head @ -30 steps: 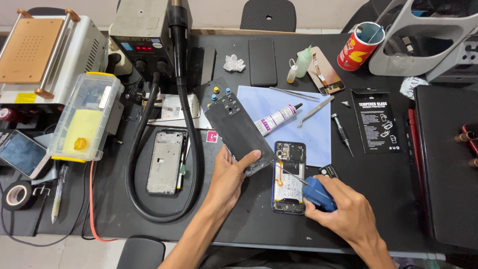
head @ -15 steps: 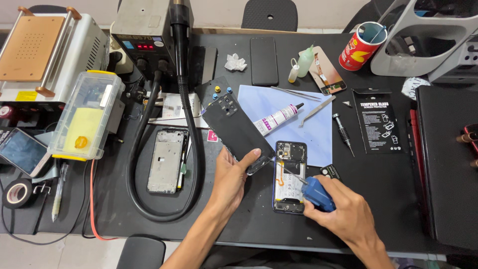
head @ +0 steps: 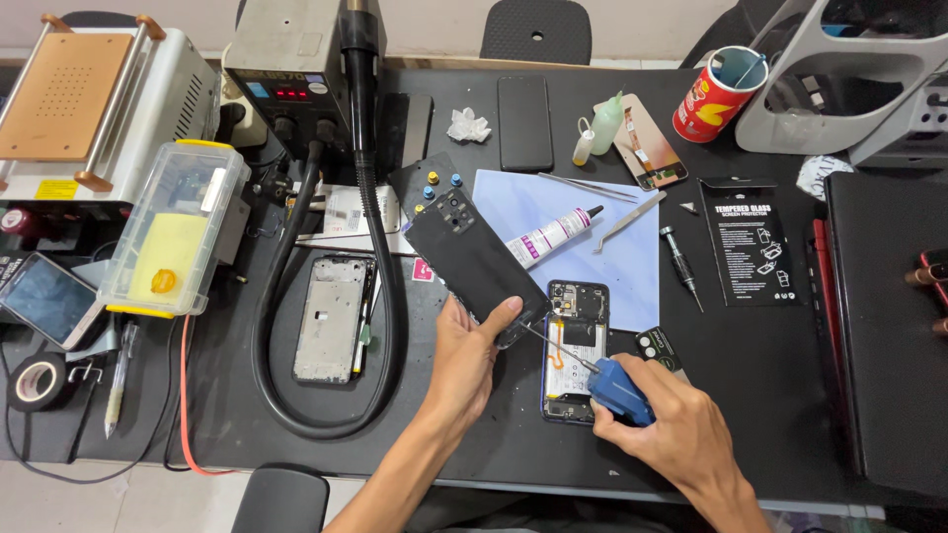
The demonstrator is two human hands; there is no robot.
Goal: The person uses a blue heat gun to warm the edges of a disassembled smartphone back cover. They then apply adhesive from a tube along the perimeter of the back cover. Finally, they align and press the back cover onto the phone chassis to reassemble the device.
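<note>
My left hand (head: 464,360) grips the lower end of a black phone back cover (head: 472,259), which tilts up and away over the mat. In my right hand (head: 667,426) is a blue-handled screwdriver (head: 610,387); its thin shaft points up-left toward the cover's lower corner. Under both lies an opened phone (head: 573,345) with its inner boards and an orange cable exposed, flat on the black work mat (head: 780,375). My right hand rests over the phone's lower right corner.
A hot-air station (head: 296,69) with a thick black hose (head: 380,326) stands at the back left. Nearby lie a bare phone frame (head: 333,318), a plastic box (head: 173,227), a glue tube (head: 551,237), tweezers (head: 629,217), a small screwdriver (head: 681,266), a dark phone (head: 524,122) and a red can (head: 713,96).
The black back cover has shifted slightly in my left hand, and my thumb now presses on its lower edge. My right hand with the screwdriver has stayed nearly still.
</note>
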